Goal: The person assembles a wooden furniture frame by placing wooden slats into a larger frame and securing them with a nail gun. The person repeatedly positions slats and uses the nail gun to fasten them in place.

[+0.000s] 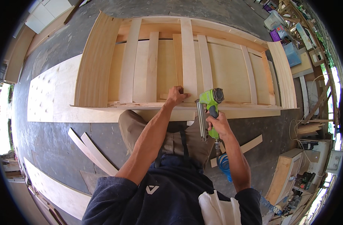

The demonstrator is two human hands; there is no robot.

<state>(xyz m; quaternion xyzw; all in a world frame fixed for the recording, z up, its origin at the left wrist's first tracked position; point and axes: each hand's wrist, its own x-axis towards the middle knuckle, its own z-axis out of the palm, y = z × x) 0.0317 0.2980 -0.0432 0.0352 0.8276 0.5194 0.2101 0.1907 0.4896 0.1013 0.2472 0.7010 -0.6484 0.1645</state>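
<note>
My right hand [219,123] is wrapped round the handle of a green and black pneumatic nail gun [208,98], its silver magazine standing on the left. The gun's head is beside the near rail of a large pale wooden frame [94,63]. My left hand [176,95] is closed at the near end of the middle wooden slat [188,56], its thumb lying toward the right over the slat. What the curled fingers touch underneath is hidden. Several more slats cross the frame from front to back. A blue coiled air hose [224,167] hangs below the gun.
Under the frame lies a plywood sheet [44,92] on the dark floor. Loose strips [92,152] rest at my left, and another strip [250,145] at my right. Bins [291,55] and timber line the right side. A wooden box [284,174] stands at the lower right.
</note>
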